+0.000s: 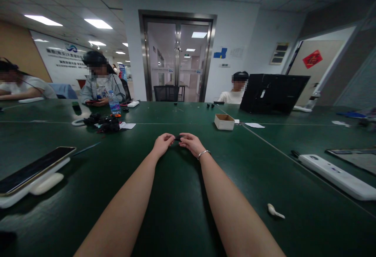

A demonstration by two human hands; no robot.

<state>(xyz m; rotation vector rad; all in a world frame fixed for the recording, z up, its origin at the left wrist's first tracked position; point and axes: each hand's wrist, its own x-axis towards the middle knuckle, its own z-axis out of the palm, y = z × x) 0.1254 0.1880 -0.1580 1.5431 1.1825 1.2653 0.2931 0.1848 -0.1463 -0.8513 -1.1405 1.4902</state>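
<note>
Both my arms reach forward over a green tabletop (176,194). Between my hands is a small black object (178,138), too small and too covered by fingers to name. My left hand (163,145) pinches its left end between thumb and fingers. From the other side, my right hand (190,144) grips the right end, with a silver bracelet (203,154) on that wrist. The two hands almost meet, just above or resting on the table; I cannot tell which.
A small open box (224,122) stands ahead right. A bottle (114,102) and a black tangled bundle (105,122) are ahead left. Nearer lie a phone (35,171), a white earbud (275,211) and a long white device (337,175). A black monitor (273,93) and several people are beyond.
</note>
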